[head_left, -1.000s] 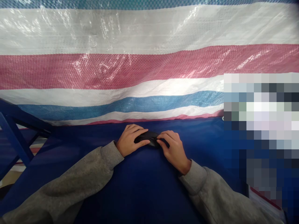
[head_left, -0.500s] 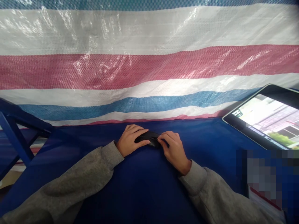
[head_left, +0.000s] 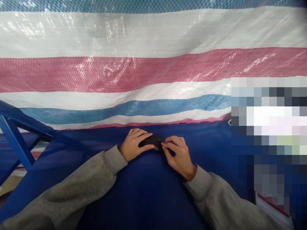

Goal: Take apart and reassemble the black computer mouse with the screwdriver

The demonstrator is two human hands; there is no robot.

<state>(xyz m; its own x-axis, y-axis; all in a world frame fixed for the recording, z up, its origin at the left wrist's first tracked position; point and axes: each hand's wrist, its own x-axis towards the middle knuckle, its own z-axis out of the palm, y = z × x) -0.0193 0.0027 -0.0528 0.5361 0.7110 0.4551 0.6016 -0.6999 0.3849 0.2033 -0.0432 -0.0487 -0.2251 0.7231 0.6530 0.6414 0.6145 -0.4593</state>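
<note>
A black computer mouse (head_left: pixel 157 142) rests on a dark blue tabletop (head_left: pixel 134 198). From its left side, my left hand (head_left: pixel 133 143) holds it, with the thumb along the near side and the fingers over the far side. At the right end of the mouse, my right hand (head_left: pixel 178 155) has thumb and forefinger tips pinched together against it. Whether anything small sits between those tips is hidden. Grey sleeves cover both forearms.
A striped woven plastic sheet (head_left: pixel 148 73) hangs behind the table's far edge. Blue metal bars (head_left: pixel 18 140) stand at the left. Coarse pixel blocks hide much of the right side. A pale item with a dark red stripe (head_left: pixel 273 204) shows at lower right.
The right fingertips have shifted slightly at the end of the mouse, while the left hand keeps its place. The tablet seen earlier at the right is now masked by pixel blocks.
</note>
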